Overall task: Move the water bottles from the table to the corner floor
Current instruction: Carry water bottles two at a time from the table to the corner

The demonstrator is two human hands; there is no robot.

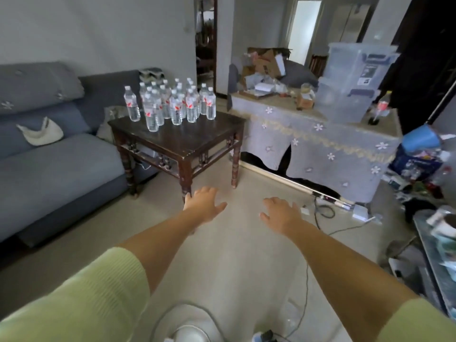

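Note:
Several clear water bottles [170, 104] with white caps and red labels stand upright in a cluster on the far half of a dark wooden table [187, 141]. My left hand [203, 203] reaches forward over the floor, fingers spread and empty, just in front of the table's near leg. My right hand [281, 212] is stretched out beside it, palm down, fingers relaxed, holding nothing. Both hands are well short of the bottles.
A grey sofa [54, 154] stands left of the table. A cloth-covered cabinet [318, 139] on the right carries clear storage boxes [352, 82] and clutter. Cables and a power strip [328, 199] lie on the pale floor. A doorway [206, 45] opens behind the table.

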